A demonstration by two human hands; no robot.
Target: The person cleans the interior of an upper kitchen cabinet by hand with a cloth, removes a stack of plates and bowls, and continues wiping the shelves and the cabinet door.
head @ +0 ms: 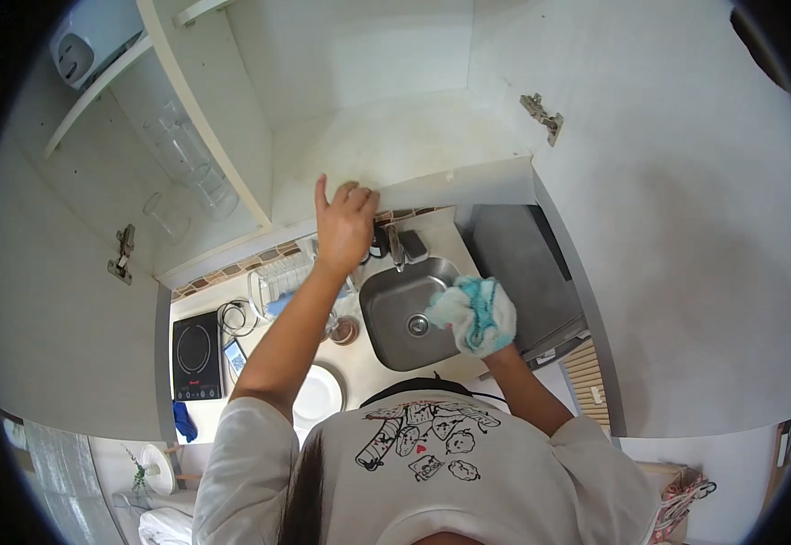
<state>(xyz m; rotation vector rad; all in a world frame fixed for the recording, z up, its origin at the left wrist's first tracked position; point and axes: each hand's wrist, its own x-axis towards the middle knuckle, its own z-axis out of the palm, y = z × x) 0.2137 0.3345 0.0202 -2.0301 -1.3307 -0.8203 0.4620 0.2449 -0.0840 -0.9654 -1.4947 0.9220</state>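
My left hand [346, 228] is raised to the front edge of an open wall cabinet, its fingers over the bottom shelf [395, 139]. Nothing shows in that hand, and one outer finger stands apart from the rest. A bunched white and turquoise cloth [480, 317] covers most of my right hand [499, 355], which holds it above the right side of the steel sink [385, 340]. Only the wrist and a bit of finger show around the cloth. Above the sink's far rim stands a faucet [396, 248].
Swung-out cabinet doors flank me on the left [75, 327] and right [681, 286]. Glass cups [208, 184] stand in the left compartment. Below are a dish rack [283, 279], an induction cooker [196, 357], a phone [234, 355], white plates [317, 395] and a brown-toned jar [345, 331].
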